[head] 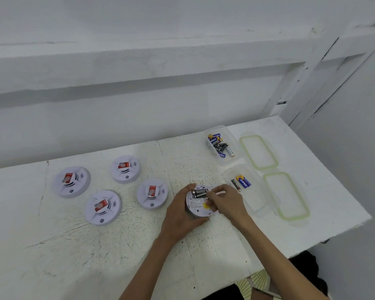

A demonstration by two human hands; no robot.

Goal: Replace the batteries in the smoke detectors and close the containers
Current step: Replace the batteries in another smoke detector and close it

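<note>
My left hand [179,210] grips a white smoke detector [198,204] turned back-side up, its battery bay showing dark batteries. My right hand [226,201] reaches over the detector, fingers curled at the bay; what they pinch is hidden. Several other detectors lie face up to the left, the nearest detector [152,193] beside my left hand. A clear container [233,137] at the back holds several batteries [220,146]. A nearer clear container [258,200] holds two batteries [240,182].
Two clear lids with green seals lie right of the containers, one lid [259,152] at the back and one lid [287,195] nearer. The white table [95,245] ends at its right edge close to the lids. A white wall runs behind.
</note>
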